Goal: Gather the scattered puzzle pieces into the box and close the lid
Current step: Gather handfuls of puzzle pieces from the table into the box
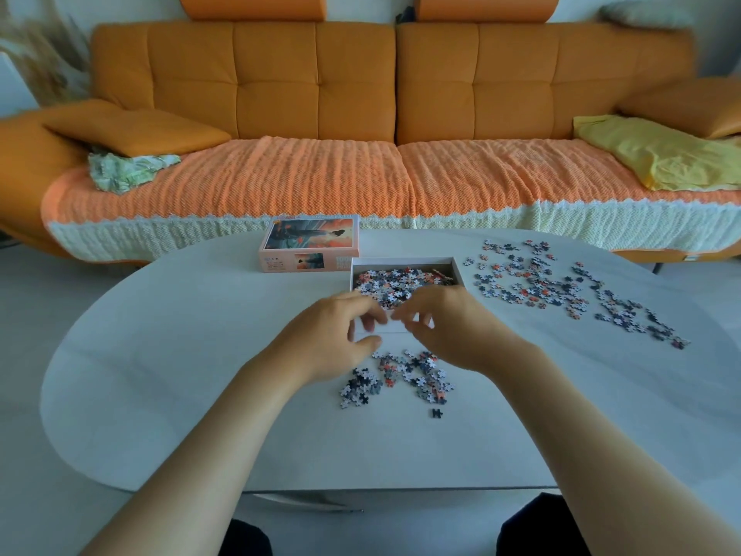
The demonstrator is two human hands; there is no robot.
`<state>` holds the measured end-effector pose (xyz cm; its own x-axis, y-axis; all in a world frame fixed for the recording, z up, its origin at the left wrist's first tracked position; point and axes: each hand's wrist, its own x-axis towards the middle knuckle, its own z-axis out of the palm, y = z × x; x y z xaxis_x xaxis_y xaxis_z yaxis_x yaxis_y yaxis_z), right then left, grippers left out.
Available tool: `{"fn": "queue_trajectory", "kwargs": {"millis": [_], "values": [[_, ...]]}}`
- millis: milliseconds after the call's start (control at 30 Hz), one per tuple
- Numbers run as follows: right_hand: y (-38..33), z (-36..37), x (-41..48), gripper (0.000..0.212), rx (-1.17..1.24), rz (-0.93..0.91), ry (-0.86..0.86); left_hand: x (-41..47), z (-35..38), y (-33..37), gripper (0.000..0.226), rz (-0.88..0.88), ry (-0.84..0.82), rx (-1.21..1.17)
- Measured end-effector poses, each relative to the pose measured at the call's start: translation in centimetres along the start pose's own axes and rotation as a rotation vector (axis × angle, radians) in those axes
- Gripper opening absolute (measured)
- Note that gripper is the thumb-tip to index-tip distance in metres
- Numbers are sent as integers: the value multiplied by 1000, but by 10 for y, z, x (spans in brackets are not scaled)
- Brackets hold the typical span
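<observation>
An open white box (457, 263) sits mid-table, partly filled with puzzle pieces. My left hand (333, 339) and my right hand (449, 327) hover side by side over its near wall with the fingers curled and blurred. No piece shows between the fingers, and I cannot tell if they hold any. A small heap of loose pieces (401, 379) lies on the table just in front of the box, below my hands. A wide scatter of pieces (561, 290) spreads to the right of the box. The pink picture lid (308, 244) lies face up behind the box's left corner.
The white oval table (160, 355) has its near edge just in front of my knees. One stray dark piece (437, 413) lies apart, nearer to me than the heap. An orange sofa (361, 114) with cushions and a yellow cloth (657, 154) stands behind the table.
</observation>
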<state>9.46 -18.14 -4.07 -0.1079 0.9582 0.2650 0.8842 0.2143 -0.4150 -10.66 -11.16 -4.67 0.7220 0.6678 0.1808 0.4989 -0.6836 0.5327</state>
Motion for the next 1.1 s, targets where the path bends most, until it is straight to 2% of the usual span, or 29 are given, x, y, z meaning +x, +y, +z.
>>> {"fn": "queue_trajectory", "kwargs": {"millis": [100,167,233,300,433,533,633,800,900,1033,1100], "values": [[-6,11,-8,31,-48,71,-230,-15,-3,-4,36,-105,-255,80],[-9,21,-11,43,-88,102,-291,-23,-4,-11,50,-143,-349,154],[-12,30,-12,48,-138,90,-312,-27,-3,-15,52,-181,-350,123],[-16,35,-13,51,-170,61,-332,-26,1,-16,44,-189,-313,84],[-17,28,-15,55,-102,105,-366,-19,11,-12,35,-157,-233,63],[-6,15,-21,51,-66,179,-314,-12,18,-10,47,-131,-202,81],[6,4,-28,51,-149,244,-339,-9,26,-7,58,-125,-237,132],[7,5,-32,50,-79,238,-390,-5,34,4,49,-77,-242,119],[7,-3,-33,50,-59,261,-389,-4,30,4,55,-76,-253,138],[7,-11,-38,86,-112,323,-503,-7,26,-1,75,-115,-295,165],[4,-7,-37,88,-111,336,-489,-9,30,1,74,-98,-309,179]]}}
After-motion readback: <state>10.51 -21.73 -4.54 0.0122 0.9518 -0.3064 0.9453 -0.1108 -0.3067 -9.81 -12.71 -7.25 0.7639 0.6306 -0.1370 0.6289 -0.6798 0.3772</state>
